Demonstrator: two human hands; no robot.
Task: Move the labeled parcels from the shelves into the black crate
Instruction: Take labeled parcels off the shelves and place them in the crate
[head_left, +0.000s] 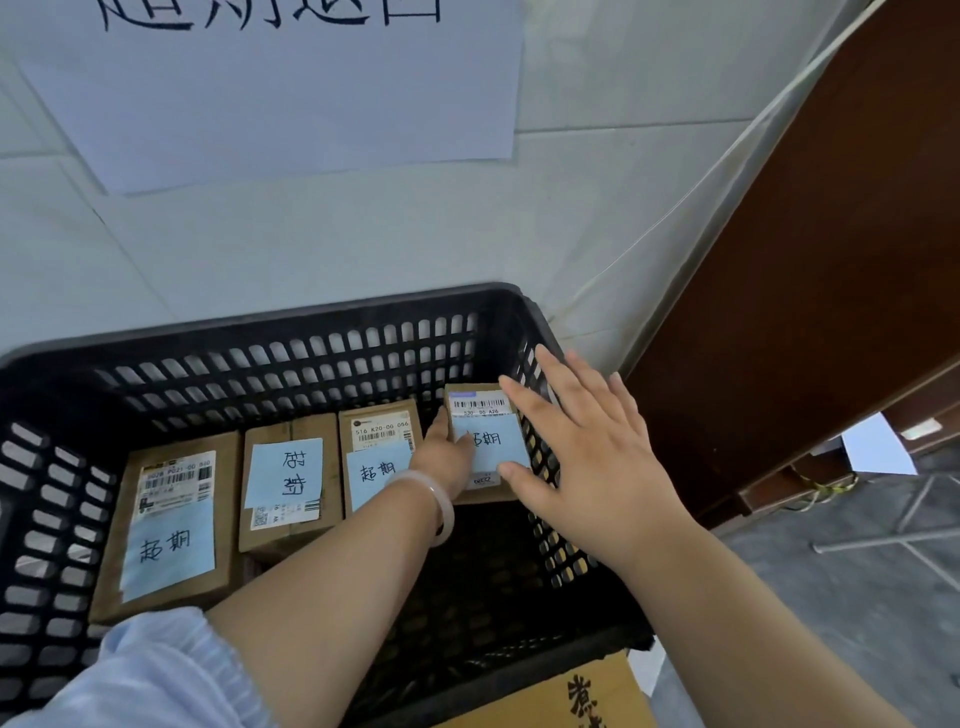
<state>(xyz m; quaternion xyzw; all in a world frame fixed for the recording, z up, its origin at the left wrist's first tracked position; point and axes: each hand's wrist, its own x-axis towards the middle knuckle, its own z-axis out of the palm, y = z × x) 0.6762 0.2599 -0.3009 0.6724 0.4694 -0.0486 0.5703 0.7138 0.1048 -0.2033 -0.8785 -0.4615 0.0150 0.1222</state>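
The rightmost parcel (480, 408) lies at the black crate's (260, 325) 3 o'clock end, long axis 12 to 6, the left hand (441, 457) nearer with fingers clamped on its 9 o'clock edge, the right hand (587, 457) hovering spread-fingered over its 3 o'clock edge.

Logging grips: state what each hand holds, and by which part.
The left hand grips the rightmost parcel by its left edge, fingers over its blue note. The right hand is spread open above it, holding nothing.
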